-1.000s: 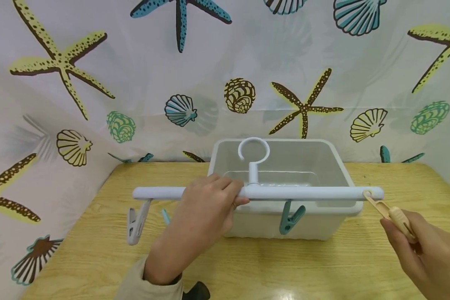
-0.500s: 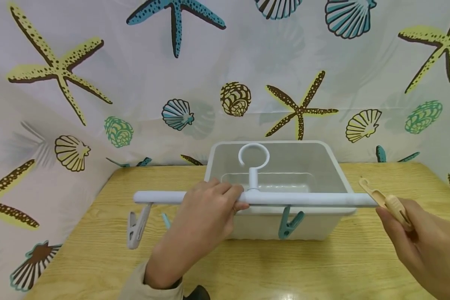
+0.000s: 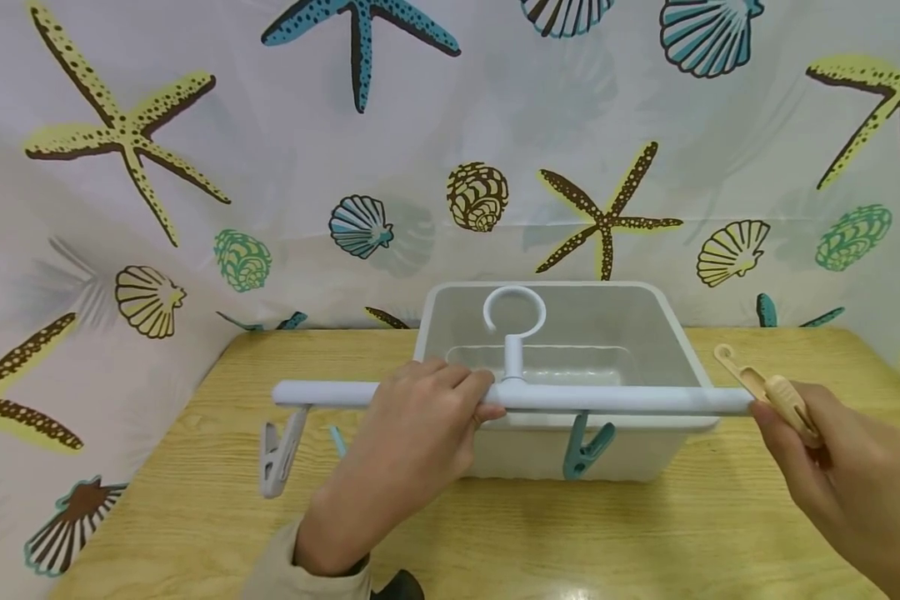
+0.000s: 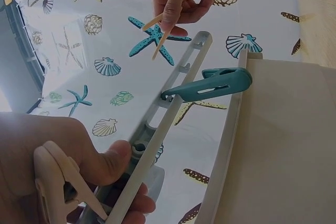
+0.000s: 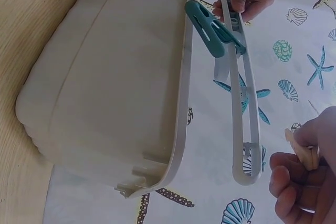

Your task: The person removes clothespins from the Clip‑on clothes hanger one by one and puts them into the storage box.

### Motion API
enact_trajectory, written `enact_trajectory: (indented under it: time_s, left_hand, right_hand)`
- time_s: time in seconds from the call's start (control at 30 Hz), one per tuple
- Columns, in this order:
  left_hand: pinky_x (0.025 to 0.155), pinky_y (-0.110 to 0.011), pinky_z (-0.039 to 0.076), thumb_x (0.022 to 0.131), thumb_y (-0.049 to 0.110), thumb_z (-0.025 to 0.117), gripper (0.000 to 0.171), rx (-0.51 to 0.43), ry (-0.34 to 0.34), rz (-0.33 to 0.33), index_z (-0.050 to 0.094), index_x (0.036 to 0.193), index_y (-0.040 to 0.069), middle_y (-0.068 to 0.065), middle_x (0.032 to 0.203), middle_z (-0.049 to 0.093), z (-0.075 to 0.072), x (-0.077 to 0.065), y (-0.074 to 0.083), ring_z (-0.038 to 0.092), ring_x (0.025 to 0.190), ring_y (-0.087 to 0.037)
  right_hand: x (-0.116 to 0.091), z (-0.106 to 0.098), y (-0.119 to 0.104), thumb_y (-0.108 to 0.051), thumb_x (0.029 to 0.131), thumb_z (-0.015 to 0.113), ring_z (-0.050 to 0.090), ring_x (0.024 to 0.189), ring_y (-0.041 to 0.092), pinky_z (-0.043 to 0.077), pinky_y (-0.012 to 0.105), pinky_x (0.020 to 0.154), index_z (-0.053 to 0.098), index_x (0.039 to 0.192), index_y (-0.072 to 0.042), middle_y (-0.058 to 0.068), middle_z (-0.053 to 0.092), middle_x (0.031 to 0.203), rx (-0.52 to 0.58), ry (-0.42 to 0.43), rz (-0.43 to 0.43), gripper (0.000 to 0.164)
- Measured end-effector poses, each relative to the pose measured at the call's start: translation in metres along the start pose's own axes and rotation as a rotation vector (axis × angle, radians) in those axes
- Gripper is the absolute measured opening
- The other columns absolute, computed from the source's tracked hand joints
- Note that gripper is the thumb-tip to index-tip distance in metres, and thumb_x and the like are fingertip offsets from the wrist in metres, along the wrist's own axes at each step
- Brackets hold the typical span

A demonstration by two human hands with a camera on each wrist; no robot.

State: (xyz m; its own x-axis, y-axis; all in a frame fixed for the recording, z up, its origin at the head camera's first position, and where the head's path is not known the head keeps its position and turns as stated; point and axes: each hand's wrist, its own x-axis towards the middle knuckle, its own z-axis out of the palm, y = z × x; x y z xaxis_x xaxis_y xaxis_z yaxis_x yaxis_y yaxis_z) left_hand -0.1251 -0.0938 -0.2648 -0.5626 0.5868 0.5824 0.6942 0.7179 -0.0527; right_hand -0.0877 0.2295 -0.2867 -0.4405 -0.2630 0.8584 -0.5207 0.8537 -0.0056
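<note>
By the right hand (image 3: 843, 467) a cream clothespin (image 3: 789, 402) is pinched, fingers curled, just beside but apart from the right end of the white hanger bar (image 3: 615, 399). The bar is gripped by the left hand (image 3: 423, 429), left of its hook (image 3: 513, 358), and held up near the bin (image 3: 510, 458). The bar could be tipped, being held at one spot; the clothespin dropped, if the pinch is loosened; the teal clip (image 3: 574, 454) dislodged, if the bin rim is struck.
</note>
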Motion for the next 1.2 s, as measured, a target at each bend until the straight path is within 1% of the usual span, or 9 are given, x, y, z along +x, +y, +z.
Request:
enact_trajectory:
  time_s: [0.2, 0.3, 0.47, 0.57, 0.73, 0.83, 0.93, 1.07, 1.2]
  left_hand:
    - [0.055, -0.028, 0.044, 0.087, 0.021, 0.072, 0.018, -0.006, 0.0, -0.003, 0.065, 0.08, 0.006, 0.0, 0.07, 0.063, 0.0, 0.0, 0.0, 0.052, 0.059, -0.015]
    - [0.057, -0.029, 0.045, 0.088, 0.022, 0.071, 0.018, -0.013, 0.004, 0.006, 0.066, 0.081, 0.006, -0.001, 0.073, 0.065, 0.001, 0.0, 0.001, 0.055, 0.061, -0.016]
    - [0.06, -0.03, 0.048, 0.089, 0.021, 0.071, 0.018, -0.01, 0.013, 0.013, 0.067, 0.083, 0.004, -0.004, 0.076, 0.067, 0.001, -0.001, 0.001, 0.06, 0.065, -0.017]
    - [0.06, -0.03, 0.048, 0.089, 0.021, 0.07, 0.019, -0.009, 0.014, 0.013, 0.067, 0.083, 0.003, -0.004, 0.075, 0.067, 0.001, -0.002, 0.001, 0.06, 0.065, -0.017]
    - [0.058, -0.029, 0.045, 0.089, 0.021, 0.07, 0.02, -0.002, 0.016, 0.019, 0.065, 0.08, 0.004, -0.002, 0.071, 0.064, 0.001, -0.002, 0.001, 0.056, 0.061, -0.016]
    - [0.058, -0.029, 0.046, 0.088, 0.022, 0.071, 0.019, 0.006, 0.013, 0.02, 0.066, 0.082, 0.004, -0.002, 0.071, 0.064, 0.002, -0.002, 0.0, 0.057, 0.062, -0.016]
    - [0.058, -0.03, 0.046, 0.087, 0.022, 0.072, 0.019, 0.013, 0.007, 0.018, 0.067, 0.082, 0.005, -0.002, 0.071, 0.065, 0.002, -0.001, 0.0, 0.057, 0.062, -0.017]
    - [0.057, -0.03, 0.046, 0.087, 0.023, 0.072, 0.02, 0.02, 0.001, 0.018, 0.066, 0.081, 0.005, -0.002, 0.071, 0.064, 0.001, -0.002, 0.001, 0.056, 0.062, -0.016]
    - [0.057, -0.029, 0.045, 0.087, 0.022, 0.072, 0.02, 0.018, -0.008, 0.02, 0.066, 0.08, 0.005, -0.002, 0.07, 0.063, 0.001, -0.002, 0.0, 0.055, 0.061, -0.015]
  right_hand:
    - [0.002, 0.001, 0.0, -0.052, 0.101, 0.037, 0.024, 0.043, -0.005, 0.019, 0.016, 0.036, 0.055, 0.079, 0.001, -0.01, 0.033, 0.053, -0.011, -0.004, 0.002, 0.06]
    - [0.004, 0.003, -0.002, -0.053, 0.1, 0.037, 0.025, 0.044, -0.004, 0.018, 0.016, 0.037, 0.055, 0.076, -0.001, -0.01, 0.033, 0.054, -0.002, 0.019, 0.0, 0.06]
    - [0.009, 0.003, -0.005, -0.054, 0.1, 0.037, 0.025, 0.045, -0.004, 0.018, 0.016, 0.038, 0.051, 0.071, -0.006, -0.011, 0.033, 0.055, -0.002, 0.013, -0.006, 0.057]
    - [0.013, 0.003, -0.006, -0.054, 0.1, 0.037, 0.025, 0.045, -0.003, 0.017, 0.017, 0.038, 0.05, 0.07, -0.007, -0.01, 0.034, 0.055, -0.012, 0.004, -0.017, 0.057]
    - [0.017, 0.003, -0.004, -0.056, 0.1, 0.035, 0.026, 0.045, 0.0, 0.018, 0.018, 0.039, 0.053, 0.077, -0.008, -0.01, 0.037, 0.056, -0.044, -0.062, -0.026, 0.056]
    - [0.018, 0.004, -0.003, -0.055, 0.1, 0.035, 0.027, 0.045, 0.002, 0.019, 0.018, 0.038, 0.057, 0.081, -0.007, -0.008, 0.042, 0.056, -0.069, -0.088, -0.032, 0.057]
    - [0.02, 0.006, -0.004, -0.054, 0.1, 0.035, 0.038, 0.042, 0.008, 0.024, 0.022, 0.037, 0.061, 0.086, -0.004, -0.002, 0.051, 0.056, -0.099, -0.09, -0.057, 0.058]
    - [0.024, 0.009, -0.006, -0.052, 0.1, 0.035, 0.049, 0.042, 0.019, 0.031, 0.03, 0.036, 0.064, 0.093, 0.001, 0.008, 0.061, 0.062, -0.145, -0.064, -0.095, 0.06]
    - [0.03, 0.011, -0.008, -0.048, 0.101, 0.036, 0.048, 0.043, 0.021, 0.033, 0.034, 0.037, 0.063, 0.09, 0.002, 0.011, 0.062, 0.065, -0.162, -0.039, -0.136, 0.058]
